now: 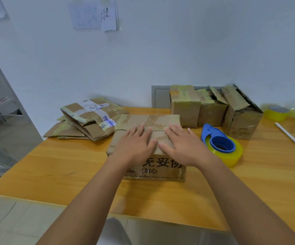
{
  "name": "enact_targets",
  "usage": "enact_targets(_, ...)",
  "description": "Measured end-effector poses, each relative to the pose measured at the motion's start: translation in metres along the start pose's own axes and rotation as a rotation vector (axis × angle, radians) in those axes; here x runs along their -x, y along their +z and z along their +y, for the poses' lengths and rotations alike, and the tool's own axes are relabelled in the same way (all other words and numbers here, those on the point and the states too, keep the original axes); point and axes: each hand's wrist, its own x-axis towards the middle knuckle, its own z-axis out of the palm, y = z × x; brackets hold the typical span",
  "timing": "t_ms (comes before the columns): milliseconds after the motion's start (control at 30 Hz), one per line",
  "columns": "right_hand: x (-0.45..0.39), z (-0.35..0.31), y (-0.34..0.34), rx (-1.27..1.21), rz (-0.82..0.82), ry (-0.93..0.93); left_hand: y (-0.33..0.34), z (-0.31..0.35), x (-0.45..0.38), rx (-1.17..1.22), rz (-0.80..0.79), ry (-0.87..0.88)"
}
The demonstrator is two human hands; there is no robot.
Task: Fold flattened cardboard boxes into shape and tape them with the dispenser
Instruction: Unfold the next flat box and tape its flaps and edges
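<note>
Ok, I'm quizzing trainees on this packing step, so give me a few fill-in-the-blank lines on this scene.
1. Both hands press flat on the ____ of the box.
2. The tape dispenser lies to the box's ____.
3. The dispenser's plastic frame is ____.
4. The flattened boxes lie at the table's far ____.

Missing: top; right; blue; left

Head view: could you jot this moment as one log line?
step: pressing flaps | left hand: flat on box | right hand: flat on box | tape dispenser: unheld, right
</note>
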Motion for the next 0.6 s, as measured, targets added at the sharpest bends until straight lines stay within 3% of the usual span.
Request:
enact_targets(133,0.008,0.01,-0.001,-0.17,0.087,0.028,0.001,0.0,-0.001,-0.015,0.001,0.001)
enact_targets(267,0.022,0.053,0.013,-0.347,0.267,0.267,0.003,0.0,-0.001,-0.045,0.004,-0.002)
enact_targets(400,0.022,0.085,0.036,-0.115,0.156,0.51,0.002,0.003,-0.002,-0.047,0.016,-0.022)
enact_targets(600,0.008,0.09,0.059,0.035,0.215,0.563,0.001,0.004,-0.001,-0.038,0.042,-0.047)
